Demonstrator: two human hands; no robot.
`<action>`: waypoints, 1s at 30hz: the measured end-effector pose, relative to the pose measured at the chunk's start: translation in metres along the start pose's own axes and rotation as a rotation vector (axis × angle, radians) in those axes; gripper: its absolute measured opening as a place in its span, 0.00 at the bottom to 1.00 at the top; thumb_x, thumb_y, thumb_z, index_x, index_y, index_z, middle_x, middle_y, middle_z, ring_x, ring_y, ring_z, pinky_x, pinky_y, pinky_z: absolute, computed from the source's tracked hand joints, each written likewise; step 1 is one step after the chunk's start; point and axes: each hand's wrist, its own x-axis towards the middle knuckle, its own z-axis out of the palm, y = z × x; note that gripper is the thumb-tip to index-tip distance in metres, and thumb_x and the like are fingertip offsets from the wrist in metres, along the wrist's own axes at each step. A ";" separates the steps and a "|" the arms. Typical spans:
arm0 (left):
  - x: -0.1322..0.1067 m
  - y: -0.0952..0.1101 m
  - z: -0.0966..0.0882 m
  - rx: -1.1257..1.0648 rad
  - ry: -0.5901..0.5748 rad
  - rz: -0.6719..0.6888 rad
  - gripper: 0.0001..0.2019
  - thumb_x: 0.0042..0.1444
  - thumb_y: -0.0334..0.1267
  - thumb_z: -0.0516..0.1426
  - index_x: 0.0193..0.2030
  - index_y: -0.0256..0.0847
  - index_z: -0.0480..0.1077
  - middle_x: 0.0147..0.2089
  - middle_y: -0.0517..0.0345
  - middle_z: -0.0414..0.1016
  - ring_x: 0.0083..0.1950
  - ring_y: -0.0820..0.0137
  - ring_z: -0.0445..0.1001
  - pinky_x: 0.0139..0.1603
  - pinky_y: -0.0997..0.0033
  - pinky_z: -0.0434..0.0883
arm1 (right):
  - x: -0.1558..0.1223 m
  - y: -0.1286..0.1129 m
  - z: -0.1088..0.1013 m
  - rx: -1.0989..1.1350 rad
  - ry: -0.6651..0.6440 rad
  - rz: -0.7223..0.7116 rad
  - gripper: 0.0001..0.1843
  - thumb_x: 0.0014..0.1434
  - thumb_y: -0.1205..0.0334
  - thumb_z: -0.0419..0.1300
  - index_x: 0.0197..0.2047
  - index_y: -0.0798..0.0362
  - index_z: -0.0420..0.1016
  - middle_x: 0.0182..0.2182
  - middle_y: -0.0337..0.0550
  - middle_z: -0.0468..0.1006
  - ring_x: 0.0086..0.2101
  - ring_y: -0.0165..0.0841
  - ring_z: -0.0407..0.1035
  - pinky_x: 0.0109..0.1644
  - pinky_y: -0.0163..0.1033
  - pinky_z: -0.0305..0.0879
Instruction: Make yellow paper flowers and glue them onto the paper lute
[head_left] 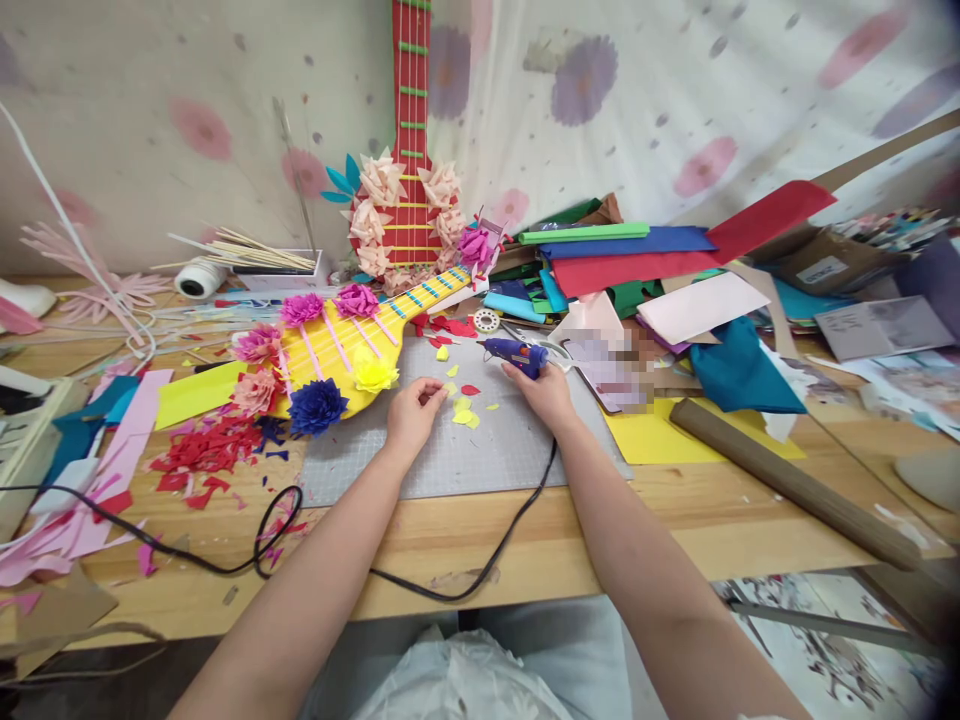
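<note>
In the centre of the frame, the blue glue gun (525, 358) looks made of smooth plastic, and the small yellow petals (463, 406) of matt paper. The cutting mat (480, 465) under them has a matt grey surface. The tabletop (450, 525), lower middle, is pale wood with visible grain. Left of centre, the dark blue flower (318, 406) appears of crinkled paper.

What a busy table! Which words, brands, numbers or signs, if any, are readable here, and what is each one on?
No text can be read with certainty.
White label on the brown package: dark marks, too blurred to read.
Pale folded card at the right: faint marks, too small to read.
Blue glue gun in the right hand: no lettering can be made out.
</note>
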 end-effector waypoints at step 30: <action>0.024 0.056 -0.162 0.069 0.188 -0.125 0.18 0.36 0.30 0.57 0.39 0.42 0.62 0.18 0.69 0.65 0.17 0.74 0.61 0.22 0.74 0.57 | -0.042 -0.132 0.062 -0.248 -0.280 -0.731 0.17 0.50 0.53 0.60 0.41 0.53 0.65 0.40 0.47 0.71 0.42 0.39 0.63 0.45 0.42 0.58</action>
